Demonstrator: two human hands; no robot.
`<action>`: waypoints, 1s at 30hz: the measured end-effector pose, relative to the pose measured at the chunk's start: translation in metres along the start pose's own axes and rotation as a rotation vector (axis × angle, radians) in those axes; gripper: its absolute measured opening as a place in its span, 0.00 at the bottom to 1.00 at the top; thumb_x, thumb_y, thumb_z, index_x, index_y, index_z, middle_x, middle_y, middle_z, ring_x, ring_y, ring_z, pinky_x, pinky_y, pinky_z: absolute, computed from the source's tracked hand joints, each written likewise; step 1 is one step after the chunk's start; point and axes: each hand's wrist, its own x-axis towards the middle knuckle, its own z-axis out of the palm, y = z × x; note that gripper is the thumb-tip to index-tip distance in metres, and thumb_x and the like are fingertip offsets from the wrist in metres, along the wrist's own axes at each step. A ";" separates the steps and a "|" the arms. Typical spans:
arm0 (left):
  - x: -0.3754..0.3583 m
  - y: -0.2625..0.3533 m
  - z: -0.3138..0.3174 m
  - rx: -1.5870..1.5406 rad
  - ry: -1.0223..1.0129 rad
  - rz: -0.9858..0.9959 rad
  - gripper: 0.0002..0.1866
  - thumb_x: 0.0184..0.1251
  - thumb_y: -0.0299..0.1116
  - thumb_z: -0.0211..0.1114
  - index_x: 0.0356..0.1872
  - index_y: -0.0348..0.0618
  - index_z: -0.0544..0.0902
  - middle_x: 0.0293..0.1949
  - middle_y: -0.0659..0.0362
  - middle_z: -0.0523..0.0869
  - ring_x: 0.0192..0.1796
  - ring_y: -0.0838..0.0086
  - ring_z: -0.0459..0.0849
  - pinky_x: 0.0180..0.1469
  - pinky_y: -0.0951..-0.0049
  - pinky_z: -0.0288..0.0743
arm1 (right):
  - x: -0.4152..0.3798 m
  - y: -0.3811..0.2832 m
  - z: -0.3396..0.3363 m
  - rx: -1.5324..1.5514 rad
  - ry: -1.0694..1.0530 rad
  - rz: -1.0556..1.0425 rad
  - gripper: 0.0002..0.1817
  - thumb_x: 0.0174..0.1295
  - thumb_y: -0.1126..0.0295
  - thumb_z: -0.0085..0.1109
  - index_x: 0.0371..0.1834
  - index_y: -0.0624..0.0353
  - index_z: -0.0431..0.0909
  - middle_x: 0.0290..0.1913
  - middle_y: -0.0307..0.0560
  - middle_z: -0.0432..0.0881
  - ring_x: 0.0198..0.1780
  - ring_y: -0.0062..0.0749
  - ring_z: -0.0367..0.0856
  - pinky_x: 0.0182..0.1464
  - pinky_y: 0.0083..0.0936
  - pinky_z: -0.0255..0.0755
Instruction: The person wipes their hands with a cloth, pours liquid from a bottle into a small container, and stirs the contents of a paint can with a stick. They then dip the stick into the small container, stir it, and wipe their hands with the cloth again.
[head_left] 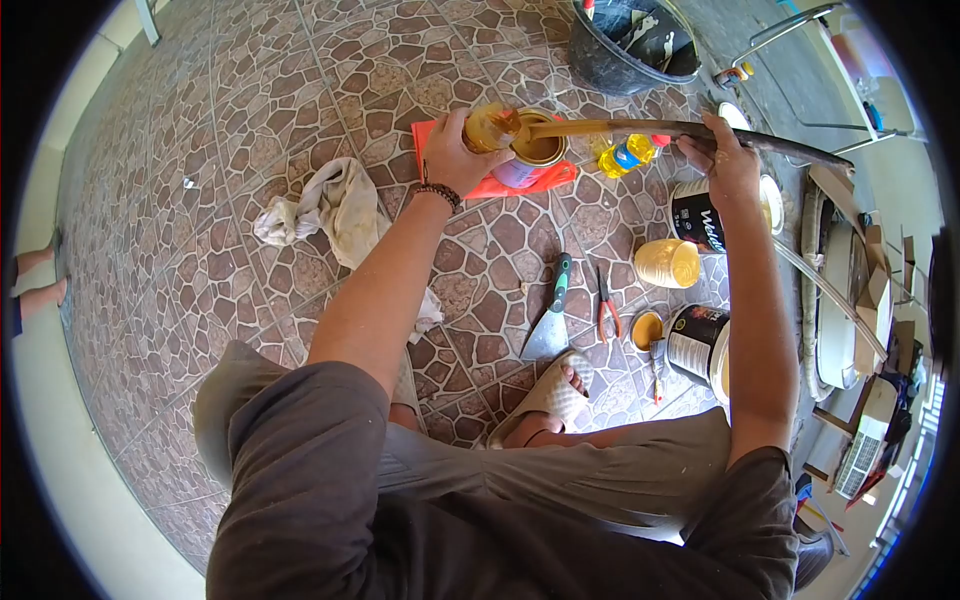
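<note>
My left hand (462, 158) is wrapped round a clear tub (490, 128) smeared with ochre paint, tilted beside the mouth of a paint can (541, 150). The can holds the same ochre paint and stands on a red-orange sheet (545, 182). In my right hand (724, 160) is a long dark stick (640, 126), gripped partway along its length. Its far end is coated in ochre and reaches across the can's opening towards the tub. A bottle of yellow liquid (626, 157) with a red cap lies below the stick.
A black bucket (625, 55) stands at the back. A crumpled cloth (340, 210) lies on the left. Nearer me are a scraper (553, 318), pliers (606, 305), a yellow-stained tub (668, 263), a brush (657, 370) and black-labelled cans (697, 215). Another person's feet (42, 278) show far left.
</note>
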 end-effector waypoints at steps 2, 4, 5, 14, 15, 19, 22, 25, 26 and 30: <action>0.002 0.000 0.002 -0.012 0.005 -0.008 0.36 0.36 0.43 0.83 0.48 0.40 0.77 0.45 0.55 0.83 0.49 0.64 0.82 0.52 0.66 0.76 | -0.002 -0.004 -0.004 0.026 0.033 0.008 0.16 0.65 0.70 0.57 0.47 0.76 0.75 0.40 0.60 0.82 0.38 0.42 0.86 0.40 0.26 0.86; 0.003 0.000 0.003 -0.012 0.030 0.015 0.36 0.36 0.43 0.83 0.48 0.41 0.77 0.45 0.55 0.82 0.48 0.64 0.82 0.52 0.66 0.76 | -0.002 -0.007 -0.009 0.019 0.046 -0.019 0.16 0.63 0.70 0.58 0.45 0.77 0.74 0.38 0.61 0.82 0.36 0.43 0.85 0.38 0.27 0.86; 0.003 0.000 0.004 -0.013 0.055 0.039 0.35 0.35 0.43 0.83 0.48 0.41 0.77 0.45 0.55 0.82 0.48 0.64 0.82 0.52 0.66 0.77 | -0.002 -0.009 -0.011 0.013 0.060 -0.046 0.16 0.62 0.71 0.59 0.43 0.78 0.74 0.37 0.61 0.82 0.35 0.44 0.85 0.36 0.28 0.87; 0.009 0.005 0.001 0.076 0.064 0.113 0.34 0.33 0.40 0.83 0.47 0.44 0.79 0.43 0.55 0.82 0.47 0.63 0.81 0.51 0.66 0.77 | 0.005 -0.016 -0.031 0.049 0.066 -0.028 0.17 0.62 0.70 0.60 0.45 0.76 0.75 0.41 0.61 0.81 0.38 0.44 0.85 0.39 0.29 0.86; 0.010 0.005 0.002 0.076 0.064 0.112 0.34 0.33 0.40 0.83 0.47 0.44 0.79 0.43 0.55 0.82 0.47 0.63 0.81 0.51 0.66 0.77 | 0.006 -0.017 -0.033 0.048 0.066 -0.027 0.17 0.62 0.70 0.60 0.45 0.76 0.75 0.41 0.61 0.81 0.38 0.44 0.85 0.39 0.29 0.86; 0.012 0.005 0.004 0.027 0.020 0.081 0.36 0.30 0.38 0.84 0.48 0.44 0.78 0.45 0.54 0.81 0.50 0.58 0.79 0.53 0.62 0.76 | 0.004 -0.025 -0.034 0.045 0.059 -0.030 0.17 0.63 0.70 0.59 0.47 0.77 0.74 0.42 0.60 0.81 0.39 0.44 0.85 0.40 0.29 0.86; 0.014 0.005 0.004 0.036 0.014 0.080 0.37 0.30 0.38 0.84 0.49 0.44 0.78 0.45 0.54 0.81 0.50 0.58 0.79 0.53 0.62 0.76 | 0.001 -0.032 -0.032 0.013 0.086 -0.026 0.17 0.63 0.70 0.58 0.48 0.76 0.75 0.41 0.59 0.81 0.39 0.44 0.85 0.40 0.29 0.86; 0.015 0.006 0.004 0.065 0.008 0.080 0.37 0.30 0.39 0.83 0.49 0.45 0.78 0.46 0.54 0.80 0.51 0.59 0.79 0.53 0.62 0.76 | 0.000 -0.037 -0.034 -0.008 0.084 -0.030 0.17 0.63 0.70 0.59 0.47 0.76 0.75 0.40 0.59 0.81 0.38 0.43 0.86 0.40 0.28 0.86; 0.015 0.007 0.005 0.081 0.015 0.085 0.37 0.30 0.39 0.83 0.50 0.45 0.78 0.46 0.54 0.80 0.51 0.59 0.79 0.53 0.62 0.76 | 0.000 -0.039 -0.035 -0.007 0.065 -0.038 0.17 0.63 0.70 0.59 0.47 0.75 0.76 0.39 0.58 0.82 0.37 0.43 0.86 0.39 0.28 0.86; 0.016 0.008 0.005 0.059 0.003 0.089 0.38 0.30 0.40 0.83 0.50 0.46 0.78 0.46 0.54 0.80 0.50 0.59 0.79 0.53 0.62 0.76 | -0.004 -0.051 -0.028 -0.011 0.056 -0.072 0.17 0.62 0.70 0.60 0.46 0.75 0.76 0.39 0.58 0.82 0.37 0.42 0.86 0.39 0.28 0.86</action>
